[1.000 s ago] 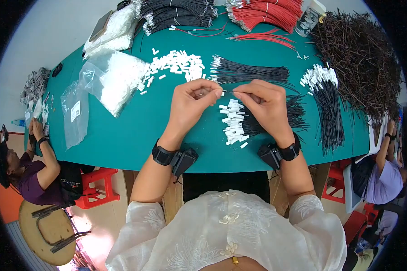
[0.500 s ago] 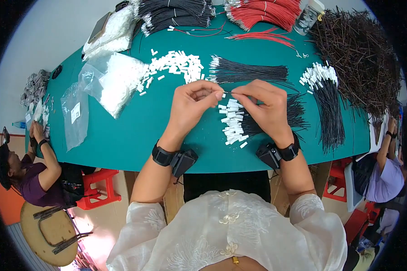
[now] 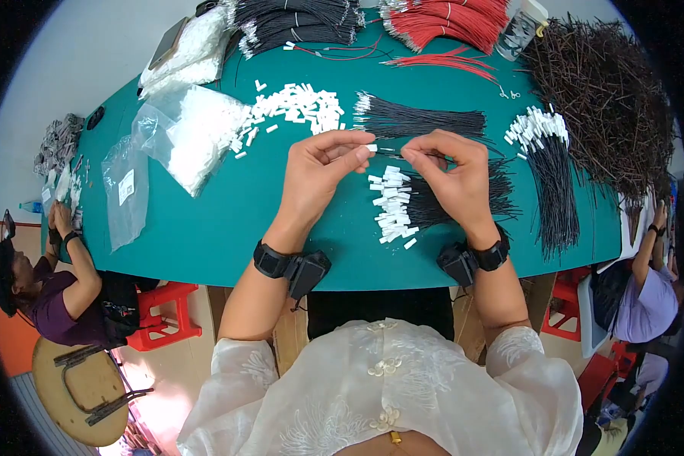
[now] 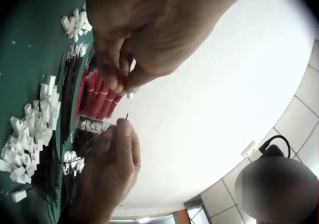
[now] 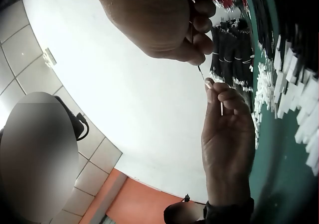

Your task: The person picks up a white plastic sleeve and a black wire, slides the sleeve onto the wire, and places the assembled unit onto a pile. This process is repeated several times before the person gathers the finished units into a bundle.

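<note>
While the left hand [image 3: 313, 178] pinches a small white connector [image 3: 372, 147] between thumb and fingertip, the right hand [image 3: 461, 178] holds a thin black wire [image 4: 127, 115] the same way, its pale tip pointing at the connector. A narrow gap shows between the two in the left wrist view; in the right wrist view the tip reaches close to the connector, and whether they touch I cannot tell. Both hands are raised over the green table [image 3: 258, 220]. Just below them, in the head view, lie capped black wires [image 3: 394, 205] with white ends; beyond are bare-tipped black wires [image 3: 425, 119]. Loose white connectors [image 3: 304, 105] are scattered beyond the left hand, beside an open plastic bag [image 3: 197, 140] of more. Past the right hand sit another capped bundle [image 3: 538, 131] and a brown tangled heap [image 3: 600, 99], with red wires [image 3: 448, 23] at the far edge.
</note>
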`<move>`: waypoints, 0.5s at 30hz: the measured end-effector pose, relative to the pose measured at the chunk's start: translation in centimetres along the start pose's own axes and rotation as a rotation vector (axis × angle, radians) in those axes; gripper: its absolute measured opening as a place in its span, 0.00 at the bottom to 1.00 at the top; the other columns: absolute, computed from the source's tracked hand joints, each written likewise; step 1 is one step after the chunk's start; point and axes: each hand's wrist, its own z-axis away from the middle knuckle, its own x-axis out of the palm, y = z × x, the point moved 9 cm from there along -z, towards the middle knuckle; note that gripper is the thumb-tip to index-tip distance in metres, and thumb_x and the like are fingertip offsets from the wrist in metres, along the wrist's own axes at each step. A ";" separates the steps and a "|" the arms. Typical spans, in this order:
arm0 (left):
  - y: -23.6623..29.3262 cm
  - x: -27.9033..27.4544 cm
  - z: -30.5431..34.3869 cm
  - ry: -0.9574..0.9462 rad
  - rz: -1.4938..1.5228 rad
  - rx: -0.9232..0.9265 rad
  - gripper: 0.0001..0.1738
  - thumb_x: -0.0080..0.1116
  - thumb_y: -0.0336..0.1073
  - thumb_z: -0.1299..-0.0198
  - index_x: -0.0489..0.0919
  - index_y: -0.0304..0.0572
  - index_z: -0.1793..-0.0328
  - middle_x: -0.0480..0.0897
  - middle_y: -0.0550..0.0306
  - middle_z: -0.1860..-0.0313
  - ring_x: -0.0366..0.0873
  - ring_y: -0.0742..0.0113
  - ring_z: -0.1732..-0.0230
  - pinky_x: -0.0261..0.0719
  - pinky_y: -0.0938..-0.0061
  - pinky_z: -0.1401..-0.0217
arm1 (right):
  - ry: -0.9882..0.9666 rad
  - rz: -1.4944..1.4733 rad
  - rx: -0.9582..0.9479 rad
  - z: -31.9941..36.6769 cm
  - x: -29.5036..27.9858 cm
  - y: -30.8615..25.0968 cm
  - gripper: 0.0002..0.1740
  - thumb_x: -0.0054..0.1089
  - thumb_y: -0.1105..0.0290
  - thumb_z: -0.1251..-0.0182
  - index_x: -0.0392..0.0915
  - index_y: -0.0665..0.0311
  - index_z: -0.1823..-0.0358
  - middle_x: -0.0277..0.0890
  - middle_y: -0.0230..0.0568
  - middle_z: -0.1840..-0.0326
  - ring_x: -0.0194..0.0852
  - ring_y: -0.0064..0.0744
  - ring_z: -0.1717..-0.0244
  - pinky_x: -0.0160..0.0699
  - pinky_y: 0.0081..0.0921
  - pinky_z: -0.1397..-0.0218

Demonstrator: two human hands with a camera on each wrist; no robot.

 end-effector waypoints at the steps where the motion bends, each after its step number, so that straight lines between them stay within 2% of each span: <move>1: 0.1 0.1 0.0 -0.010 -0.029 -0.001 0.11 0.67 0.28 0.34 0.87 0.31 0.48 0.89 0.53 0.60 0.85 0.73 0.62 0.83 0.80 0.57 | 0.000 0.004 0.002 0.0 0.0 0.0 0.04 0.71 0.78 0.40 0.86 0.70 0.65 0.81 0.33 0.73 0.70 0.17 0.73 0.63 0.17 0.71; 7: 0.2 0.8 0.1 -0.066 -0.117 0.004 0.11 0.62 0.29 0.31 0.86 0.32 0.46 0.88 0.54 0.59 0.85 0.74 0.60 0.82 0.80 0.54 | -0.006 0.009 -0.007 0.0 0.2 -0.1 0.04 0.71 0.78 0.40 0.86 0.70 0.65 0.82 0.33 0.73 0.70 0.17 0.74 0.63 0.17 0.71; 15: -0.4 0.4 0.0 -0.051 -0.071 -0.029 0.12 0.61 0.28 0.31 0.86 0.32 0.44 0.89 0.53 0.59 0.85 0.74 0.60 0.83 0.79 0.54 | -0.029 0.043 -0.033 0.0 0.6 -0.1 0.04 0.71 0.78 0.41 0.86 0.70 0.65 0.82 0.33 0.73 0.70 0.16 0.75 0.64 0.18 0.72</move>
